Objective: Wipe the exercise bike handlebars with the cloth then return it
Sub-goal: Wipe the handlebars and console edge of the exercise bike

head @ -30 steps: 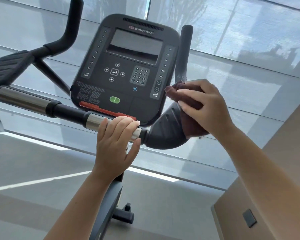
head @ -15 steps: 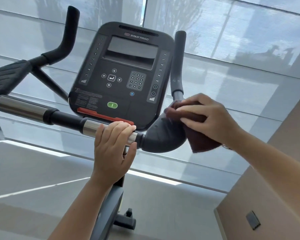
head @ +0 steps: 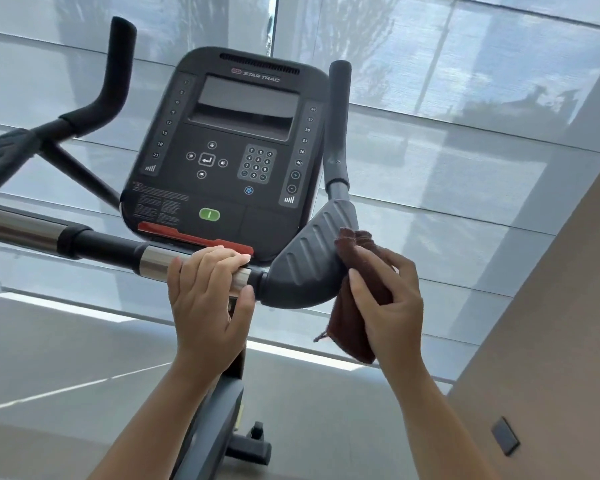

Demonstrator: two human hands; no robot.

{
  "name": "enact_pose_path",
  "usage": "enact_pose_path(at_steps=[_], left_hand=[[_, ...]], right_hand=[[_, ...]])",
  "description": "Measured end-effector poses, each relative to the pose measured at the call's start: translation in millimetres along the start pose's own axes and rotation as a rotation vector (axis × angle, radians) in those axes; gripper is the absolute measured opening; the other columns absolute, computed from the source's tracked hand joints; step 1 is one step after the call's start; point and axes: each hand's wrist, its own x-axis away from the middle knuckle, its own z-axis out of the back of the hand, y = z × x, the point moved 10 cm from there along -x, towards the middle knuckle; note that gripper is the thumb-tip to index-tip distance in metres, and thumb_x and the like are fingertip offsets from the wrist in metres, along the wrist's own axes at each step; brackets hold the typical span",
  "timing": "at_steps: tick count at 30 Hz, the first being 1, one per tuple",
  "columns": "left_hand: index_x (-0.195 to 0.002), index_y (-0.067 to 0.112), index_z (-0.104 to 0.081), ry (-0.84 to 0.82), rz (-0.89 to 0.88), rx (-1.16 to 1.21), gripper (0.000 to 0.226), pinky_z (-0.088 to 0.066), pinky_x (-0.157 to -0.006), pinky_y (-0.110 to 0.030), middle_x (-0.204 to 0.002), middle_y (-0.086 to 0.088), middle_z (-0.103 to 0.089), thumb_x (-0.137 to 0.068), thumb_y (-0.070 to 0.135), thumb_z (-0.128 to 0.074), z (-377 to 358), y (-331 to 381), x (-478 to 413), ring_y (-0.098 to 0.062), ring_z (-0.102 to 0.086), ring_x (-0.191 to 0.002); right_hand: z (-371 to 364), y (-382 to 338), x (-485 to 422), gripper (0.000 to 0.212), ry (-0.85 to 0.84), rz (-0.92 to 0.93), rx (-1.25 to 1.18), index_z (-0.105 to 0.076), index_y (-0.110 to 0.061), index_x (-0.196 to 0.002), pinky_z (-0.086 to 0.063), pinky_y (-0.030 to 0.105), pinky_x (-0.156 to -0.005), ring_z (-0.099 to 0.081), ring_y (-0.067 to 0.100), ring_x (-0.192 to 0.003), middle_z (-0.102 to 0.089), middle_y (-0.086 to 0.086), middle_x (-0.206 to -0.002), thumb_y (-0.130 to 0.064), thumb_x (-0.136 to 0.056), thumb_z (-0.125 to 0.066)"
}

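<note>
At right elbow pad (head: 309, 268), your right hand (head: 392, 306) pinched brown cloth (head: 349, 327) against pad's edge; left hand (head: 208, 299) gripped chrome bar (head: 155, 261), steadying. You likely needed firm pressure, full strokes across ribs, then upright grip (head: 338, 116).

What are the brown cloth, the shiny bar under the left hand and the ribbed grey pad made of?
The cloth looks like soft terry or microfibre: dull, fuzzy, drooping limply from the right hand. The bar gripped by the left hand seems polished metal, given its bright reflections. The pad looks like matte moulded rubber or plastic; I cannot tell which.
</note>
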Motion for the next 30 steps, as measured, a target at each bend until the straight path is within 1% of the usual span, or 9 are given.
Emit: enact_pose_path(at_steps=[3,8,14,17,20,22,26,27,30], left_hand=[[-0.091,0.002,-0.062,-0.036,-0.007,0.006,0.032,-0.035,-0.092,-0.048,-0.099,-0.011,-0.066,-0.082,0.023,-0.04,-1.6,-0.2,-0.3,-0.027,-0.052,-0.101],[-0.093,0.002,-0.063,-0.047,0.007,0.01,0.033,-0.036,-0.092,-0.054,-0.1,-0.011,-0.066,-0.081,0.023,-0.04,0.5,0.1,-1.0,-0.028,-0.053,-0.102],[-0.092,0.001,-0.063,-0.057,0.017,0.022,0.033,-0.036,-0.092,-0.05,-0.099,-0.012,-0.066,-0.081,0.022,-0.04,1.8,1.8,-2.0,-0.032,-0.056,-0.101],[-0.095,0.003,-0.063,-0.09,-0.006,0.022,0.034,-0.034,-0.095,-0.045,-0.101,-0.011,-0.066,-0.082,0.023,-0.04,3.0,1.4,-1.2,-0.029,-0.055,-0.103],[-0.096,0.004,-0.063,-0.12,-0.019,0.018,0.034,-0.035,-0.096,-0.046,-0.102,-0.01,-0.066,-0.083,0.023,-0.039,2.9,0.5,-1.7,-0.028,-0.055,-0.104],[-0.097,0.004,-0.063,-0.135,-0.014,0.016,0.035,-0.037,-0.095,-0.051,-0.102,-0.01,-0.066,-0.083,0.024,-0.038,2.3,0.3,-1.1,-0.029,-0.056,-0.104],[-0.097,0.005,-0.063,-0.139,-0.017,0.018,0.035,-0.038,-0.095,-0.05,-0.103,-0.01,-0.066,-0.083,0.024,-0.038,2.0,-1.7,-1.3,-0.029,-0.056,-0.104],[-0.097,0.005,-0.064,-0.132,-0.016,0.019,0.035,-0.037,-0.096,-0.048,-0.102,-0.01,-0.066,-0.083,0.024,-0.039,2.0,-2.1,-1.6,-0.028,-0.056,-0.103],[-0.093,0.004,-0.064,-0.102,0.019,0.026,0.034,-0.034,-0.095,-0.043,-0.099,-0.01,-0.067,-0.081,0.024,-0.039,2.1,-1.7,-1.8,-0.029,-0.056,-0.101]], right_hand=[[0.1,-4.0,-32.9,0.031,0.007,0.038,0.081,-0.065,-0.021,-0.113,-0.04,0.016,-0.099,-0.051,0.004,-0.107,-0.053,0.0,-0.116,-0.013,-0.083,-0.066],[-14.0,16.4,-53.4,0.024,-0.015,-0.232,-0.17,-0.065,-0.024,-0.105,-0.043,0.032,-0.101,-0.055,0.014,-0.112,-0.061,0.007,-0.119,-0.01,-0.086,-0.062],[-6.9,-2.4,-1.7,0.035,-0.119,-0.08,0.024,-0.063,-0.039,-0.107,-0.04,0.007,-0.093,-0.051,-0.002,-0.106,-0.052,-0.007,-0.115,-0.014,-0.082,-0.066],[5.2,-6.3,-19.9,0.038,-0.159,-0.023,0.054,-0.062,-0.04,-0.108,-0.04,0.006,-0.09,-0.051,-0.004,-0.103,-0.054,-0.009,-0.112,-0.014,-0.081,-0.067],[6.8,-8.4,-66.8,0.044,-0.092,0.022,0.141,-0.055,-0.025,-0.125,-0.031,0.0,-0.094,-0.047,0.004,-0.108,-0.05,-0.001,-0.118,-0.009,-0.085,-0.062],[-18.1,-6.5,-85.1,0.045,-0.222,0.018,0.174,-0.052,-0.022,-0.128,-0.026,-0.003,-0.092,-0.043,0.006,-0.108,-0.051,0.005,-0.12,-0.006,-0.087,-0.058],[-38.0,-0.3,-80.3,0.035,-0.398,-0.002,0.214,-0.062,-0.026,-0.118,-0.031,0.013,-0.102,-0.044,0.004,-0.112,-0.055,0.007,-0.123,-0.008,-0.089,-0.055],[-34.3,-1.8,-74.7,0.034,-0.4,-0.011,0.214,-0.062,-0.027,-0.116,-0.031,0.014,-0.102,-0.045,0.001,-0.111,-0.054,0.006,-0.122,-0.009,-0.089,-0.055],[-20.7,-7.1,-39.6,0.036,-0.392,-0.044,0.155,-0.062,-0.039,-0.111,-0.033,-0.003,-0.086,-0.044,-0.019,-0.097,-0.049,0.0,-0.116,-0.012,-0.087,-0.057]])
